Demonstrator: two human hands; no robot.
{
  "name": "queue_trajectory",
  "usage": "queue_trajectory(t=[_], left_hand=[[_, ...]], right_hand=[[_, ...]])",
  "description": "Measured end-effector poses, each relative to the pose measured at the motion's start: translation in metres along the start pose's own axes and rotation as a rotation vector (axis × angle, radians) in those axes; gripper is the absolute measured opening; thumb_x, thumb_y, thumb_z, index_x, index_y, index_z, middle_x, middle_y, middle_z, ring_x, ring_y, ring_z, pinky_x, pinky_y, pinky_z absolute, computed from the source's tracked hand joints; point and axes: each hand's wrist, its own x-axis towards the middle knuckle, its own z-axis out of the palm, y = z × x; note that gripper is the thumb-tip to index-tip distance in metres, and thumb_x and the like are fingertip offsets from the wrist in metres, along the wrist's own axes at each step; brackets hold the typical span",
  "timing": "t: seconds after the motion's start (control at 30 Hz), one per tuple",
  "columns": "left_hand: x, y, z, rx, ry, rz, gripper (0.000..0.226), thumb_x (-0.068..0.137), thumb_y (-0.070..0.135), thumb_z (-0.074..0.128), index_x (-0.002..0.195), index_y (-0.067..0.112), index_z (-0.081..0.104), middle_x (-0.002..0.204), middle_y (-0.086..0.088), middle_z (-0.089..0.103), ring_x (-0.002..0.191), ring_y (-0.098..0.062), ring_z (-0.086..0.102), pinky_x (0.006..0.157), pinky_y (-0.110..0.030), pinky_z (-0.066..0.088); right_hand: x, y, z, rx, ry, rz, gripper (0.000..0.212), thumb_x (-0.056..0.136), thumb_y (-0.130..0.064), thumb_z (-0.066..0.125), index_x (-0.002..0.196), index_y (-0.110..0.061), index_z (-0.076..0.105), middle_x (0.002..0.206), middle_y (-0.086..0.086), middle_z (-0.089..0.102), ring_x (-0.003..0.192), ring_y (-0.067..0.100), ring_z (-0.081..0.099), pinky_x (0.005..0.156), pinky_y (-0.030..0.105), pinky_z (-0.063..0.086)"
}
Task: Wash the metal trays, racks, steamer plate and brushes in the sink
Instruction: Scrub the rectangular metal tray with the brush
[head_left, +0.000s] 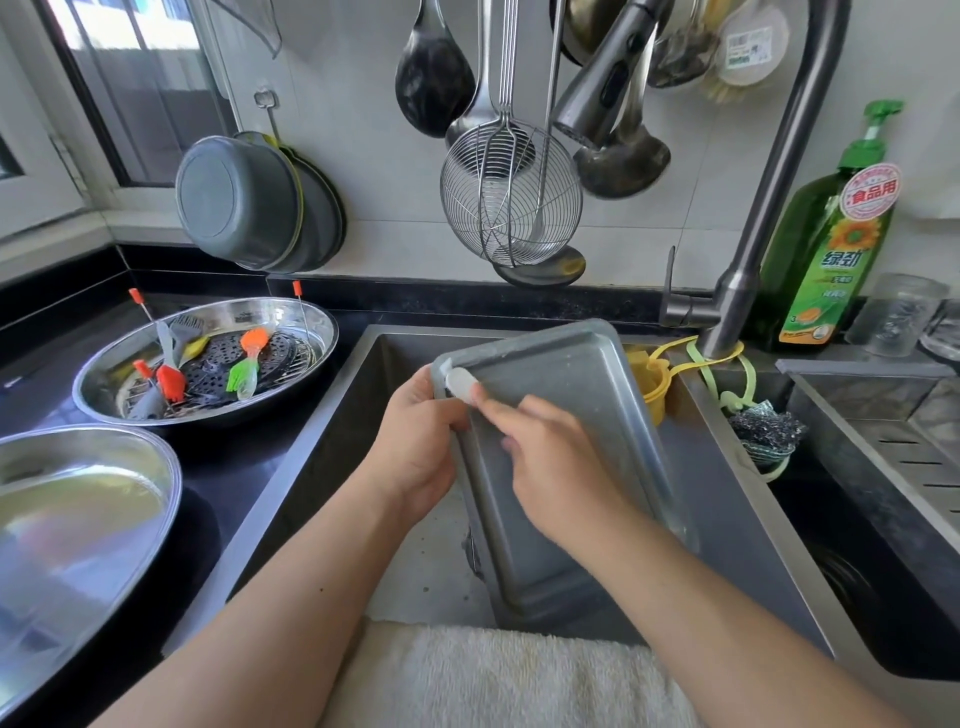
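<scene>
A grey rectangular metal tray (582, 415) stands tilted in the sink (322, 467), its lower end near the basin floor. My left hand (421, 447) grips the tray's left rim. My right hand (545, 457) pinches a small white scrubbing piece (462, 385) against the tray's upper left corner. On the counter to the left, a round steel tray (291, 312) holds a black perforated steamer plate (218, 364), wire racks with orange tips, and several silicone brushes in red, orange, green and grey (171, 382).
A second round steel tray (78, 499) lies at the near left. The tap (753, 244) arches over the sink's right. Green dish soap bottle (831, 249), steel scourer (769, 428), yellow cup, hanging ladles and strainer (511, 197) sit behind. A white towel (493, 680) covers the sink's front edge.
</scene>
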Motion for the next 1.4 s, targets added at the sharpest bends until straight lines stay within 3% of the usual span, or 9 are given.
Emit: queue_trajectory(t=[0.17, 0.3, 0.43, 0.63, 0.77, 1.07, 1.23, 1.33, 1.4], left_hand=[[-0.001, 0.01, -0.002, -0.048, 0.103, 0.003, 0.056, 0.074, -0.026, 0.035, 0.096, 0.007, 0.075, 0.094, -0.021, 0.071, 0.087, -0.036, 0.068, 0.087, -0.056, 0.058], [-0.006, 0.01, 0.004, -0.034, 0.059, -0.02, 0.059, 0.073, -0.027, 0.033, 0.097, 0.006, 0.076, 0.1, -0.023, 0.07, 0.094, -0.04, 0.067, 0.095, -0.061, 0.054], [-0.002, 0.004, 0.005, -0.009, 0.091, 0.011, 0.056, 0.067, -0.024, 0.038, 0.093, 0.007, 0.076, 0.094, -0.022, 0.063, 0.089, -0.037, 0.058, 0.088, -0.056, 0.051], [-0.007, 0.01, 0.002, 0.038, 0.108, -0.007, 0.045, 0.067, -0.024, 0.035, 0.083, 0.006, 0.064, 0.07, -0.009, 0.06, 0.068, -0.024, 0.057, 0.065, -0.035, 0.05], [-0.005, 0.014, 0.002, 0.001, 0.143, -0.014, 0.055, 0.071, -0.025, 0.033, 0.106, -0.001, 0.069, 0.089, -0.019, 0.068, 0.083, -0.034, 0.067, 0.081, -0.048, 0.058], [-0.005, 0.019, -0.001, -0.061, 0.171, -0.026, 0.051, 0.063, -0.018, 0.035, 0.086, 0.005, 0.073, 0.095, -0.023, 0.066, 0.092, -0.043, 0.064, 0.094, -0.067, 0.051], [-0.009, 0.02, -0.001, -0.053, 0.302, -0.046, 0.04, 0.074, -0.009, 0.047, 0.075, 0.016, 0.078, 0.086, -0.018, 0.073, 0.089, -0.043, 0.07, 0.09, -0.071, 0.053], [-0.004, 0.022, -0.006, -0.126, 0.381, -0.077, 0.023, 0.091, 0.0, 0.056, 0.099, 0.011, 0.075, 0.095, -0.018, 0.078, 0.096, -0.043, 0.074, 0.093, -0.065, 0.056], [-0.004, 0.022, -0.007, -0.124, 0.368, -0.085, 0.021, 0.095, 0.002, 0.055, 0.107, 0.009, 0.072, 0.101, -0.021, 0.077, 0.097, -0.042, 0.075, 0.094, -0.064, 0.056]], right_hand=[[0.006, 0.03, -0.027, -0.144, 0.112, 0.284, 0.074, 0.097, -0.003, 0.047, 0.153, -0.048, 0.033, 0.101, -0.004, 0.045, 0.087, 0.022, 0.054, 0.07, 0.037, 0.047], [0.005, 0.044, -0.035, -0.064, 0.133, 0.448, 0.06, 0.102, -0.008, 0.047, 0.151, -0.042, 0.041, 0.106, -0.005, 0.039, 0.074, 0.009, 0.041, 0.065, 0.034, 0.038], [-0.004, 0.006, -0.009, 0.074, 0.041, 0.201, 0.058, 0.099, -0.005, 0.053, 0.149, -0.035, 0.048, 0.105, -0.003, 0.042, 0.092, 0.018, 0.051, 0.08, 0.03, 0.045], [-0.004, -0.002, 0.0, 0.147, -0.051, 0.017, 0.057, 0.1, -0.009, 0.056, 0.145, -0.044, 0.049, 0.095, -0.009, 0.039, 0.081, 0.011, 0.051, 0.072, 0.035, 0.052], [0.002, 0.018, -0.025, -0.074, 0.113, 0.162, 0.061, 0.1, -0.009, 0.053, 0.145, -0.049, 0.047, 0.097, -0.009, 0.04, 0.078, 0.015, 0.048, 0.063, 0.038, 0.048], [0.001, 0.031, -0.045, -0.191, 0.204, 0.393, 0.066, 0.1, -0.007, 0.051, 0.152, -0.045, 0.038, 0.108, -0.006, 0.037, 0.075, 0.018, 0.041, 0.063, 0.033, 0.037], [0.005, 0.036, -0.031, 0.068, 0.117, 0.346, 0.054, 0.103, -0.01, 0.051, 0.149, -0.037, 0.048, 0.099, -0.006, 0.041, 0.079, 0.012, 0.045, 0.075, 0.037, 0.048], [-0.003, 0.022, -0.016, 0.101, -0.042, 0.186, 0.052, 0.101, -0.013, 0.056, 0.145, -0.04, 0.052, 0.096, -0.009, 0.042, 0.089, 0.015, 0.051, 0.087, 0.036, 0.049], [-0.003, 0.021, -0.014, 0.071, 0.0, 0.177, 0.054, 0.1, -0.01, 0.055, 0.146, -0.04, 0.051, 0.097, -0.009, 0.041, 0.086, 0.012, 0.049, 0.082, 0.034, 0.048]])
